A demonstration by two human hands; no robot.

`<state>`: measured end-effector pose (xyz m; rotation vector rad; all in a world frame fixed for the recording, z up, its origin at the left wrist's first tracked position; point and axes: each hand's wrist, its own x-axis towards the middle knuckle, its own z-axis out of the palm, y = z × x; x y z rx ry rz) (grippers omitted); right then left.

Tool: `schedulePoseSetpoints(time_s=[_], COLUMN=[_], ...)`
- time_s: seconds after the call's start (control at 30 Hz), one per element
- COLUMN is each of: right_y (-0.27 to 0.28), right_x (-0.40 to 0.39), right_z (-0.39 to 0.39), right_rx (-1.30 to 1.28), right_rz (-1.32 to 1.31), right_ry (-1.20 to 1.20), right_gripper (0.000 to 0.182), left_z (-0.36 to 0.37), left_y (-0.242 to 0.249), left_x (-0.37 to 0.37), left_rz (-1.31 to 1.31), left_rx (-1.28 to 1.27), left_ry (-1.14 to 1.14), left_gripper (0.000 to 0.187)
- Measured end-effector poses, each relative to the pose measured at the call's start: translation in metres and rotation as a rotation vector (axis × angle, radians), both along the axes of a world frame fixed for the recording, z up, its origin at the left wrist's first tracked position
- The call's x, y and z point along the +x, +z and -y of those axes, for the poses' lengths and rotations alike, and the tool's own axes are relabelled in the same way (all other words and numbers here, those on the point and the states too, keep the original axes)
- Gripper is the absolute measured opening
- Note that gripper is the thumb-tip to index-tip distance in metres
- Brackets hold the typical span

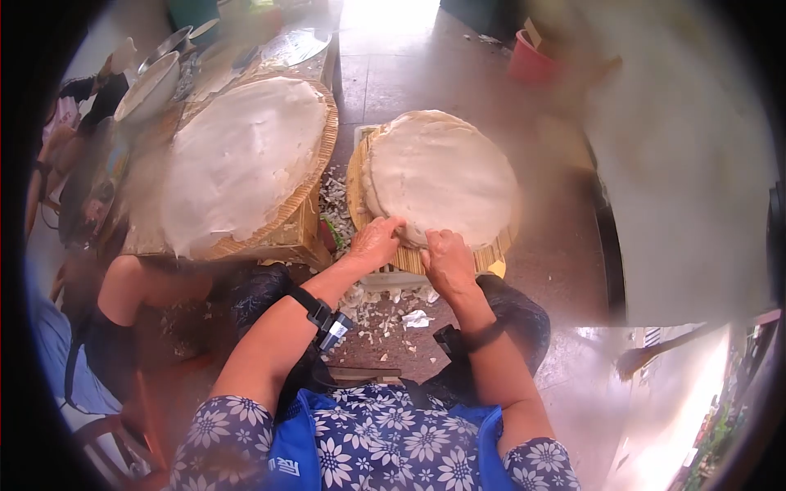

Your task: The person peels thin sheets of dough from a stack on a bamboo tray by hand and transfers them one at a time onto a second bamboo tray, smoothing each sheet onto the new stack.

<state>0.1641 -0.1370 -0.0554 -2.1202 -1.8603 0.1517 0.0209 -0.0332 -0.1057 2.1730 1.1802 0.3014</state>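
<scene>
A round, pale, dough-like sheet (442, 168) lies on a round woven tray (358, 184) in front of me. My left hand (377, 243) is at the sheet's near edge, its thumb and index finger closed on the rim. Just to its right, my right hand (449, 258) has its fingers curled over the same edge, pinching it. The fingertips of both hands are partly hidden by the fold of the rim. Black straps with small devices circle both wrists.
A larger pale sheet (246, 155) covers another woven tray (329, 135) on a wooden table at the left. People sit at the far left near metal bowls. White scraps (417, 318) litter the floor. A pink bucket (530, 59) stands at the back right.
</scene>
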Motion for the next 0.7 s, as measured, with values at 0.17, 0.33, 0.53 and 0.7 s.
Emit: schedulePoseSetpoints(time_s=[0.17,0.33,0.53,0.7], right_y=[-0.014,-0.014,-0.011,0.008], right_x=[0.009,0.009,0.006,-0.004], right_z=[-0.003,-0.002,-0.004,-0.005], right_rx=[-0.041,-0.041,-0.042,0.024], right_rz=[0.140,0.186,0.163,0.100], right_ry=[-0.083,-0.077,-0.036,0.008], right_gripper=[0.023,0.025,0.024,0.025], left_z=[0.005,-0.001,-0.001,-0.004], left_y=[0.024,0.013,0.043,0.076], left_x=[-0.005,-0.006,-0.019,-0.036], left_rz=[-0.087,0.105,0.441,0.607], left_rx=[-0.080,-0.067,-0.122,-0.093], left_ry=[-0.033,-0.053,0.008,0.041], left_gripper=[0.036,0.033,0.026,0.021])
